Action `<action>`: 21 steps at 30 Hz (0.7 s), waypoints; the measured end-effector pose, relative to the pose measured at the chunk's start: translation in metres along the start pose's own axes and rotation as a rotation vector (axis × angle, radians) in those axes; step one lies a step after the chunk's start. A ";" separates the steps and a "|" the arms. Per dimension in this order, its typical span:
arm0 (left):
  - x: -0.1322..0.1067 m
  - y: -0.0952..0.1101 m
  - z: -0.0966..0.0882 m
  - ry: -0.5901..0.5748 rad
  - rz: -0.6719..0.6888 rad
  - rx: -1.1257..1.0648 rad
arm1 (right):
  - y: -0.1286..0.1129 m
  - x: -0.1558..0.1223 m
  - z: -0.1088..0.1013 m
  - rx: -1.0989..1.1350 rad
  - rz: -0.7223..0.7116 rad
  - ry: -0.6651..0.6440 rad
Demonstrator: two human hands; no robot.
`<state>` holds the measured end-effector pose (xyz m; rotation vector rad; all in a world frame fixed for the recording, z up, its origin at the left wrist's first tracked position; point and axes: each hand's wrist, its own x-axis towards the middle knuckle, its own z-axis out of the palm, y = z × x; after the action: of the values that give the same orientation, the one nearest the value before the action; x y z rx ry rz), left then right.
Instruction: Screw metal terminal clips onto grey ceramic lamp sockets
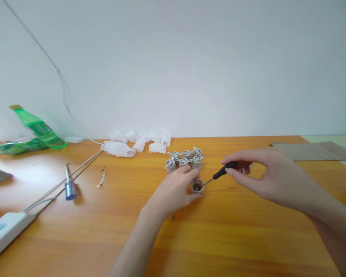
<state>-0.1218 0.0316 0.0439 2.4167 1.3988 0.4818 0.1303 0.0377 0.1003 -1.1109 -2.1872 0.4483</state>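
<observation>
Across the wooden counter point(219, 246), the right hand point(276, 181) and left hand point(171, 192) meet at one lamp holder point(197, 187): left fingers point(190, 175) grip it, right fingers point(239, 154) pinch a black-handled screwdriver point(223, 171) against its rim, with six more lamp holders point(183, 162) just behind it and a loose screw point(172, 217) just in front, so a slipping tip could knock the gripped holder loose.

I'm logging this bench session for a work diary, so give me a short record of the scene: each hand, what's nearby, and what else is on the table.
Left hand: fingers around a round lamp socket
Right hand: holds a black-handled screwdriver, shaft tip at the socket
Nearby: cluster of grey lamp sockets
Rest: white foam netting, green plastic bottle, white power strip
Surface: wooden table
</observation>
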 end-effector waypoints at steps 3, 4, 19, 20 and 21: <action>-0.001 -0.003 0.002 -0.011 -0.020 0.009 | 0.002 0.000 -0.002 -0.010 0.020 0.030; -0.001 -0.004 0.003 -0.021 -0.013 0.006 | 0.003 0.000 -0.002 -0.012 0.025 0.032; 0.003 -0.010 0.010 -0.102 0.064 0.016 | 0.008 0.001 -0.004 0.001 0.051 0.046; 0.004 -0.010 0.011 -0.103 0.062 0.018 | 0.009 0.001 -0.005 0.002 0.054 0.048; 0.004 -0.011 0.011 -0.103 0.063 0.020 | 0.010 0.001 -0.006 0.003 0.056 0.051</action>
<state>-0.1235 0.0390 0.0299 2.4700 1.2936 0.3542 0.1400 0.0441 0.0997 -1.1718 -2.1153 0.4431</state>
